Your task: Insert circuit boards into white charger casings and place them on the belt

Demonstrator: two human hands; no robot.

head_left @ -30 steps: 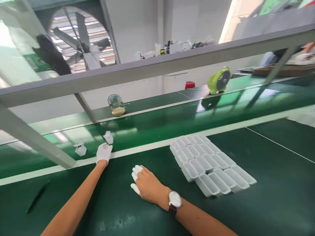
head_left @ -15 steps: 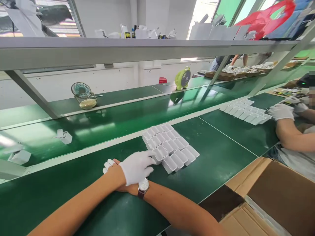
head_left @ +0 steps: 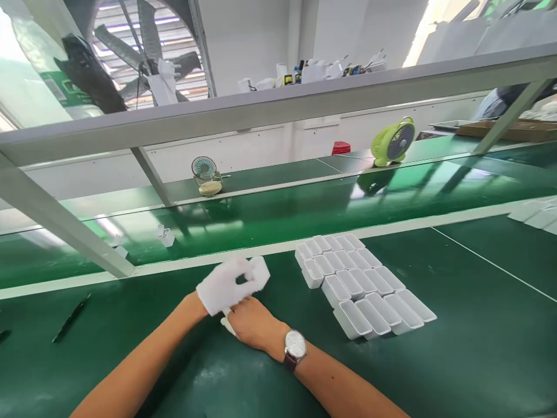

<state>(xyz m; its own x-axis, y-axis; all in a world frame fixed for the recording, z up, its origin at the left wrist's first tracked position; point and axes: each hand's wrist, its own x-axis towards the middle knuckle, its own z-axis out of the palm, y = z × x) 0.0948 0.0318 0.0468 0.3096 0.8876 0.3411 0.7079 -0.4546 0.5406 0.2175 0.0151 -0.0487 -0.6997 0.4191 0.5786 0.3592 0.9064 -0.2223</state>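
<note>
My left hand (head_left: 221, 285) wears a white glove and pinches a small white plastic box (head_left: 260, 273) between thumb and fingers, above the green work surface. Just below it, and partly behind it, is my right hand (head_left: 252, 321), with a watch (head_left: 295, 345) on its wrist. The right hand's back is bare and its fingers are curled, with white coverings on the fingertips. Whether it holds anything is hidden. To the right of both hands, open white boxes (head_left: 351, 318) stand in close rows, upright and touching.
A dark pen (head_left: 72, 318) lies at the left. On the belt (head_left: 261, 212) beyond the pale rail sits a white piece (head_left: 166, 236). A small fan (head_left: 204, 168) and a green fan (head_left: 393, 142) stand farther back, under a shelf (head_left: 278, 107) on slanted posts. More white boxes (head_left: 537, 213) show at the right edge.
My left hand has left the rows with one white box and come back leftward over my right hand. The view has swung left, so the co-worker and cardboard box are out of sight.
</note>
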